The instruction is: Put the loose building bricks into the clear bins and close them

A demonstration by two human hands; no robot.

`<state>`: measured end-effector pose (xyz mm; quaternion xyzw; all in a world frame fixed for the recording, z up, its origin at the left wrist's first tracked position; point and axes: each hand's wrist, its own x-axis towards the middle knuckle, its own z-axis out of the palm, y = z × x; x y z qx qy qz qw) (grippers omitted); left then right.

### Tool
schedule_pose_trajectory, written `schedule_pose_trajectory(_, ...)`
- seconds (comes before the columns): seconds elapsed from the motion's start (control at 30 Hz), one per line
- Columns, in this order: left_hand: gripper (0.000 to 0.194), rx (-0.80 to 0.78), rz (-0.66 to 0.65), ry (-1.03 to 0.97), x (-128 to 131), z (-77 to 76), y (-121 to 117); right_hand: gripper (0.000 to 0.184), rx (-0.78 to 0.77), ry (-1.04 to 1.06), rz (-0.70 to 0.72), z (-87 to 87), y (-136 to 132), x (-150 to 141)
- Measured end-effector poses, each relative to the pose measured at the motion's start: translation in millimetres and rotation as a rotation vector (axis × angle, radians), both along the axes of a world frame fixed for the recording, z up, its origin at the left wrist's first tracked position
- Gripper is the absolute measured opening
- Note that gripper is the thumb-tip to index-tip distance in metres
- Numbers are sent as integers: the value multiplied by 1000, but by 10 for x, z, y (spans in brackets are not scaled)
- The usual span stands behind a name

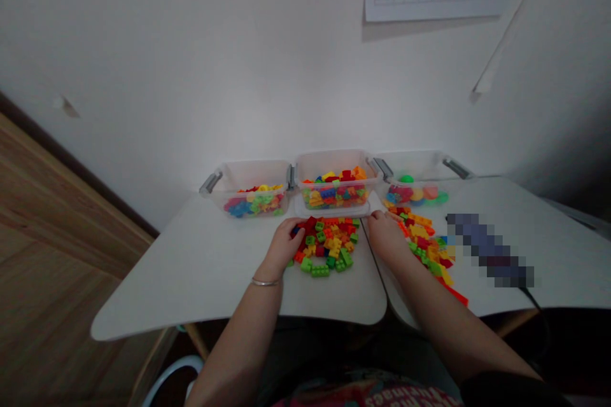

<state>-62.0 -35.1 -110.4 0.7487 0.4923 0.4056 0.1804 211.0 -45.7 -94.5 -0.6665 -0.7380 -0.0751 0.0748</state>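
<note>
My left hand (285,243) curls around the left edge of a pile of toy building bricks (334,247). A dark blue brick (296,229) shows between its thumb and fingers, with dark red bricks (310,224) right beside them. The loose pile is mostly green, orange, yellow and red. My right hand (386,235) is closed at the gap between the two tabletops, its fingertips bent down. Whatever those fingers hold, if anything, is hidden. Just right of that hand, a second heap of bricks (422,235) runs along and partly behind my right forearm.
Three clear plastic boxes stand along the wall: a left box (258,172) and a middle box (331,162) with bricks, and a right box (424,165) with round coloured pieces. A blurred-out object (489,248) with a cable lies on the right of the white table (191,280).
</note>
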Motion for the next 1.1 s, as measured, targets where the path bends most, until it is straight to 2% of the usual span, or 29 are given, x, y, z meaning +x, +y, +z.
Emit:
schedule_pose_trajectory(0.27, 24, -5, 12, 14, 2, 7, 2, 34, -126, 171, 105, 26, -115, -4)
schedule_pose_trajectory(0.37, 24, 1, 16, 14, 0, -4, 6, 36, -119, 184, 133, 57, -162, -1)
schedule_pose_trajectory(0.53, 26, -3, 6, 12, -7, -25, 13, 34, -40, 162, 55, 102, -238, 6)
schedule_pose_trajectory(0.73, 26, -15, 8, 20, -3, -1, 4, 34, -98, 194, 6, 60, -237, 65)
schedule_pose_trajectory(0.93, 26, -21, 10, 21, -5, 4, 3, 33, -55, 324, -10, -37, -183, 127)
schedule_pose_trajectory(1.0, 27, -20, 13, 17, -9, -8, 5, 28, 5, 362, 16, 8, -170, 139)
schedule_pose_trajectory(1.1, 27, -21, 10, 14, -13, -25, 9, 22, 198, 446, 84, 206, -130, 135)
